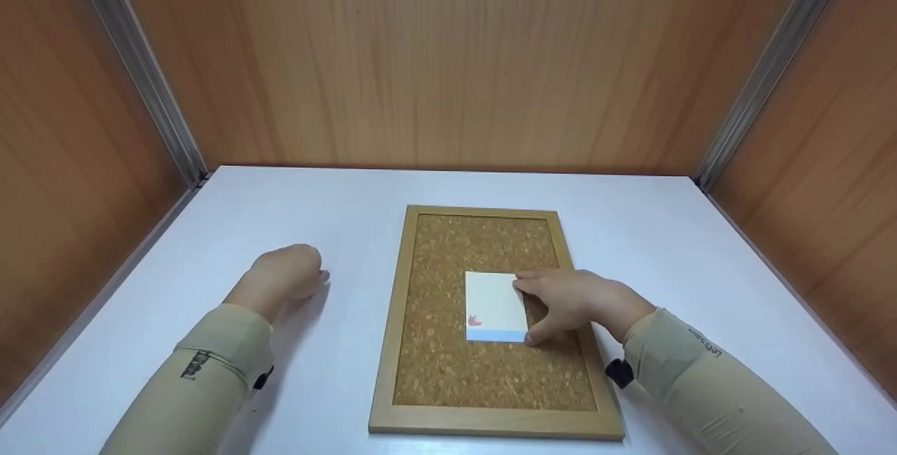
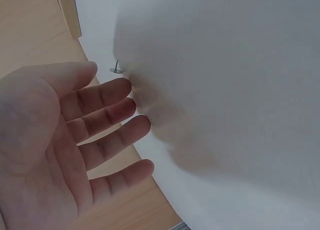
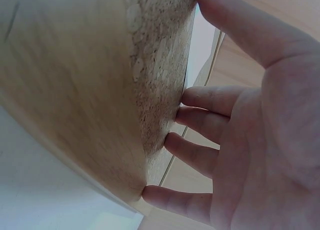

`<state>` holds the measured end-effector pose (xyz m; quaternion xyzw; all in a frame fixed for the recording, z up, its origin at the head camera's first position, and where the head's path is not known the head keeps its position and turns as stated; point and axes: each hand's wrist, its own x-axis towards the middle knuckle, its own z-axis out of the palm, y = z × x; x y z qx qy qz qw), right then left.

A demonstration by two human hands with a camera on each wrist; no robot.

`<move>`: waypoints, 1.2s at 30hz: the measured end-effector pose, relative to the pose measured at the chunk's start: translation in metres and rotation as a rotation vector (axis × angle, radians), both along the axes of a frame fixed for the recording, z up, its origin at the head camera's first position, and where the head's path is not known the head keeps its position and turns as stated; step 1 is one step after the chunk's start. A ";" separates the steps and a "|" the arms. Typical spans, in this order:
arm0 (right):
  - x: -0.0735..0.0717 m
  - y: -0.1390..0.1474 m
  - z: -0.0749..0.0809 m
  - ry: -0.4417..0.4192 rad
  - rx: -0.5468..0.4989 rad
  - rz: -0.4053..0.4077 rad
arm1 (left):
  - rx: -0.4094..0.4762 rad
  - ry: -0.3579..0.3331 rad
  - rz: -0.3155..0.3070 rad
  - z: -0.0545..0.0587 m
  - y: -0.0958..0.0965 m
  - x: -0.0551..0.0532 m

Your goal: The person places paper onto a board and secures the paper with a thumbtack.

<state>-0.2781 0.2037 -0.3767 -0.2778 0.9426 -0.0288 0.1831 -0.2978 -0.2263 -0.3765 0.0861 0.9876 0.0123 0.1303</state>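
A white note card (image 1: pixel 490 306) with a blue strip and a small pink print lies flat on the cork board (image 1: pixel 434 252) in its wooden frame. My right hand (image 1: pixel 571 301) reaches over the board's right side, thumb and fingertips spread and touching the card's right edge. Those fingertips also rest along the cork in the right wrist view. My left hand (image 1: pixel 284 273) is on the table left of the board. In the left wrist view a thumbtack (image 2: pixel 116 69) sits point up beside its loosely bent fingers; the thumb stays apart. The head view hides the tack.
The white table (image 1: pixel 336 202) carries the board near its front. Wood-grain panels (image 1: pixel 455 62) enclose the back and both sides, with grey metal posts (image 1: pixel 144 62) at the corners.
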 end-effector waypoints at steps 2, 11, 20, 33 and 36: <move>0.000 0.000 0.000 -0.001 0.002 -0.004 | -0.011 0.002 -0.001 -0.001 0.001 0.000; 0.000 0.000 0.001 -0.003 0.008 -0.005 | 0.014 0.017 -0.041 -0.001 0.005 0.001; -0.001 0.000 0.000 -0.007 0.005 0.000 | 0.006 0.042 -0.005 -0.005 0.009 -0.001; -0.002 -0.001 -0.002 -0.017 -0.003 -0.023 | 0.285 0.440 -0.186 -0.004 0.010 -0.002; -0.002 -0.001 -0.002 -0.018 -0.007 -0.025 | 0.377 0.585 -0.242 -0.002 0.014 -0.002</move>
